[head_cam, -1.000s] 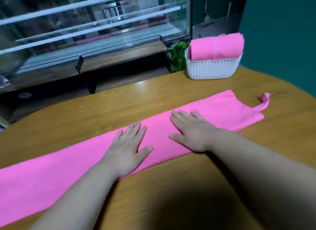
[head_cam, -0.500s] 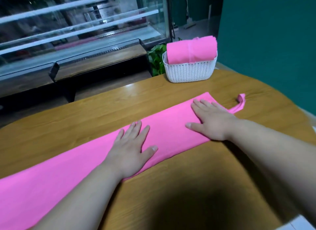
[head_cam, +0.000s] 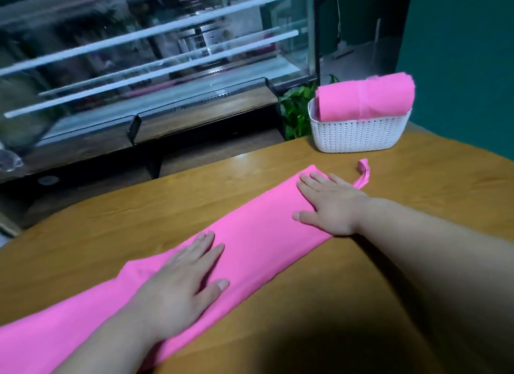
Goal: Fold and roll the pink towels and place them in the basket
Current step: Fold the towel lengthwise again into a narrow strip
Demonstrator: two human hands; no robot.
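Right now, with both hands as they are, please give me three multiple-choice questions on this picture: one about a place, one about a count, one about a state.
1. Where does the basket stand?
A. on the far right part of the table
B. on the floor
C. on the glass cabinet

2. How many hands lie on the long pink towel?
A. none
B. one
C. two

3. In what state is the long pink towel?
A. rolled up tight
B. folded into a flat strip
C. crumpled in a heap

Answers:
1 A: the basket stands on the tabletop beyond the right hand, with a rolled pink towel in it.
2 C: the left hand and the right hand both lie flat on it.
3 B: it lies flat as a narrow band across the table.
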